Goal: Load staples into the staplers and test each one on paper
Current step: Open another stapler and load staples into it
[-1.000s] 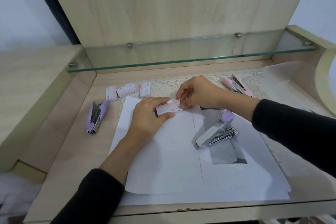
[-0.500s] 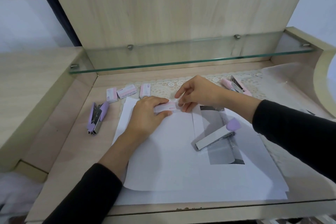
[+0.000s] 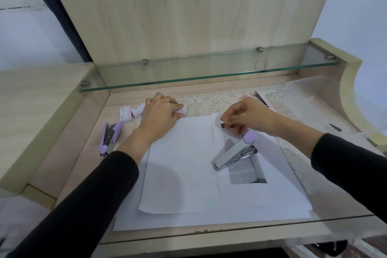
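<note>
Now gripping a box (image 3: 182,110) with the left hand (image 3: 161,116), at the far edge of the paper (image 3: 178,174) on the surface (image 3: 83,153). Pinching a staple strip (image 3: 225,125) in the right hand (image 3: 250,117), held just over the paper, near but apart from the open stapler (image 3: 234,155) lying on the sheets. Left of the paper, a purple stapler (image 3: 110,138); beside the left hand, two boxes (image 3: 125,114); behind the right hand, a pink stapler (image 3: 262,101) on the lace mat (image 3: 209,102).
</note>
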`<state>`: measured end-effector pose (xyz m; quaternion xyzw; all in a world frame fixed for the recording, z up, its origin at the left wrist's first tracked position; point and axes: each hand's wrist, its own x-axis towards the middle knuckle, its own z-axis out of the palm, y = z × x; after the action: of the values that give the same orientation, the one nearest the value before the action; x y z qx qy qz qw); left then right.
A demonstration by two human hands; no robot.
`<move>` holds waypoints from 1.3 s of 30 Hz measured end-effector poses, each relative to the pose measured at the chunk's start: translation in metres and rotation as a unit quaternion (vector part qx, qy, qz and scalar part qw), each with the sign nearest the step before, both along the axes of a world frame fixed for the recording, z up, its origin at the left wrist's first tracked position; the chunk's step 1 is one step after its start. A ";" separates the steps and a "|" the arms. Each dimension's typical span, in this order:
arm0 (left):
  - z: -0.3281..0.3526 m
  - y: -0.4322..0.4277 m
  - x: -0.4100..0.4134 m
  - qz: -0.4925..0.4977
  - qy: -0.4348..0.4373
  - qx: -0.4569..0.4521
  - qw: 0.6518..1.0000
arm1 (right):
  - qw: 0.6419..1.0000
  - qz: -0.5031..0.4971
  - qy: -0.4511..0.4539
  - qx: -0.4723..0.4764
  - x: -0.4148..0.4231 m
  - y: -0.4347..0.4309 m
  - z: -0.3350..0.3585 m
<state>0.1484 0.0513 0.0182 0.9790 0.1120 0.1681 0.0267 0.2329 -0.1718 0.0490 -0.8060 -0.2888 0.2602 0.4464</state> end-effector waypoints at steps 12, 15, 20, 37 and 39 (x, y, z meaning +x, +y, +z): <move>0.028 -0.116 -0.065 -0.122 0.104 -0.276 0.948 | 0.975 -0.024 -0.198 -0.094 -0.029 -0.063 -0.002; 0.019 -0.130 -0.069 -0.094 0.102 -0.215 0.967 | 0.975 -0.017 -0.201 -0.096 -0.041 -0.078 -0.005; 0.027 -0.145 -0.074 -0.047 0.007 -0.412 0.910 | 0.987 -0.038 -0.149 -0.046 -0.059 -0.094 -0.006; 0.033 -0.159 -0.087 -0.019 -0.026 -0.446 0.895 | 0.965 -0.013 -0.223 -0.139 -0.085 -0.102 -0.010; 0.033 -0.158 -0.090 -0.029 -0.001 -0.398 0.917 | 0.978 -0.022 -0.190 -0.085 -0.081 -0.104 -0.008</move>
<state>0.0584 -0.1064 0.0508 0.8901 0.1412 0.1101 0.4192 0.1518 -0.2762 0.0406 -0.8816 -0.3278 0.1163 0.3192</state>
